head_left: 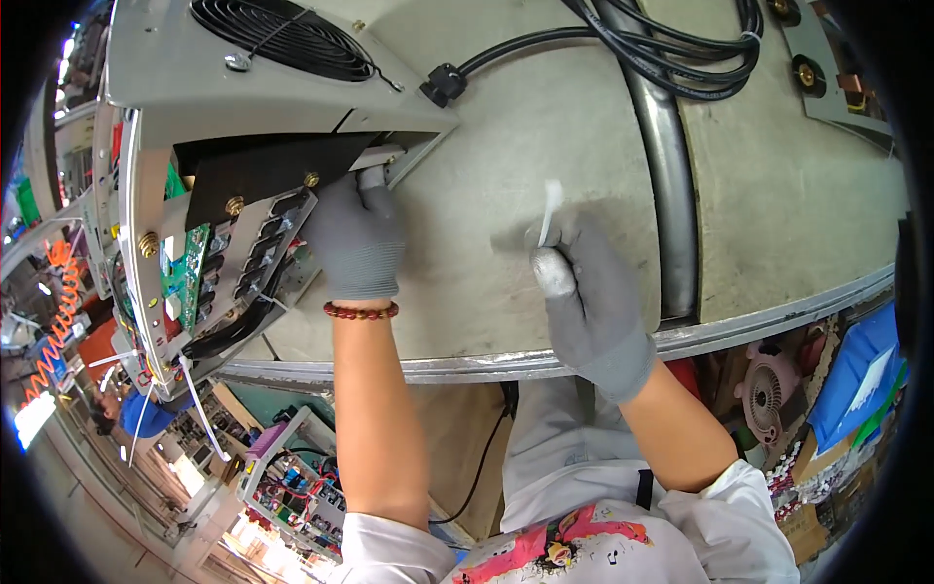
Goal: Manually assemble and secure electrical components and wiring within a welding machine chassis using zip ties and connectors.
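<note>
My left hand [358, 234], in a grey glove, reaches into the open side of a grey metal housing [263, 83]. Its thumb shows beside a pale piece [377, 158] at the opening's corner, while the other fingers are hidden, so I cannot tell how they are set. Over the bench, my gloved right hand [598, 297] is closed in a pinch on a thin white strip [550, 209], which sticks up past the fingertips and is slightly blurred. Inside the housing are a black sheet [282, 175] and a green circuit board [193, 263].
A black cable [525, 41] runs from a black gland [444, 86] to a coil at the back right. A metal roller [671, 204] crosses the bench top [486, 311]. White ties [199, 409] hang off the housing. Another metal part [827, 73] stands far right.
</note>
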`<act>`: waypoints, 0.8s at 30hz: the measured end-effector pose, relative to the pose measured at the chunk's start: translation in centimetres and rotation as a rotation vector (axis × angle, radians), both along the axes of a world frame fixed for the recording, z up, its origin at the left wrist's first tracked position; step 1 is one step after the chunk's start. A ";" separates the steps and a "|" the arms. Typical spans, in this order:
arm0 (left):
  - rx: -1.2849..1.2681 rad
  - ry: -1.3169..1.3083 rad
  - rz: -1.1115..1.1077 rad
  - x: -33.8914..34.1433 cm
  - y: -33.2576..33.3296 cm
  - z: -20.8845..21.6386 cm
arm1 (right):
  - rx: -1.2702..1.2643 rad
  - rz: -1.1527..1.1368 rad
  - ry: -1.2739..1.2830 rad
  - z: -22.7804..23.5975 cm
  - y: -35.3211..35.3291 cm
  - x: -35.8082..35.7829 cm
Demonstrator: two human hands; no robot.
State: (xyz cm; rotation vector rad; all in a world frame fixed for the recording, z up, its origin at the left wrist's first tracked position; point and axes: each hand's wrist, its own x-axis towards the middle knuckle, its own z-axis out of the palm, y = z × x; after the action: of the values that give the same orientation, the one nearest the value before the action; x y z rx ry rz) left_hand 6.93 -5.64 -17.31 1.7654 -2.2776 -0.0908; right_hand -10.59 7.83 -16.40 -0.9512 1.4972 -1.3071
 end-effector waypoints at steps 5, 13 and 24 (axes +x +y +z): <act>0.106 -0.044 0.016 0.4 -0.1 0.4 | -0.239 0.020 0.480 0.3 -1.1 -0.3; 0.360 0.253 0.008 -0.4 0.2 2.1 | 0.031 0.060 -0.218 -0.6 -2.5 1.2; 0.116 0.343 -0.052 -2.1 1.0 0.4 | -0.005 -0.214 0.572 -1.7 -6.0 3.2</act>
State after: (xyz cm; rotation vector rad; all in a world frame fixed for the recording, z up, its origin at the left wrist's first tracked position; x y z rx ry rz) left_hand 4.83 -4.62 -16.90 1.5970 -2.1032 -0.5040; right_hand -7.40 1.86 -18.05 -1.2643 2.0771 -1.2421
